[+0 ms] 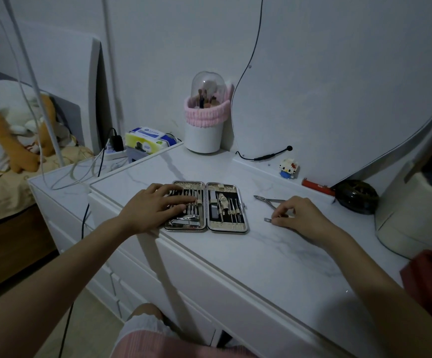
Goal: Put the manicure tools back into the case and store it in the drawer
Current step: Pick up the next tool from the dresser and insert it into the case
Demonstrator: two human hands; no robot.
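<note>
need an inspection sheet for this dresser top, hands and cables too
surface: white marbled dresser top, bare at the front
job's things: manicure case lies open and flat; cuticle nippers and a small tool lie outside it, to its right
clutter: brush holder, block figure, red lighter, dark round object
grippers: left hand rests flat on the case's left half; right hand pinches the small tool
cables: black lead by the mirror
surroundings: bed with plush toy on the left

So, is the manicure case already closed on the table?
No, the manicure case lies open flat on the table, both halves showing tools, with the left hand resting on its left half.
</note>
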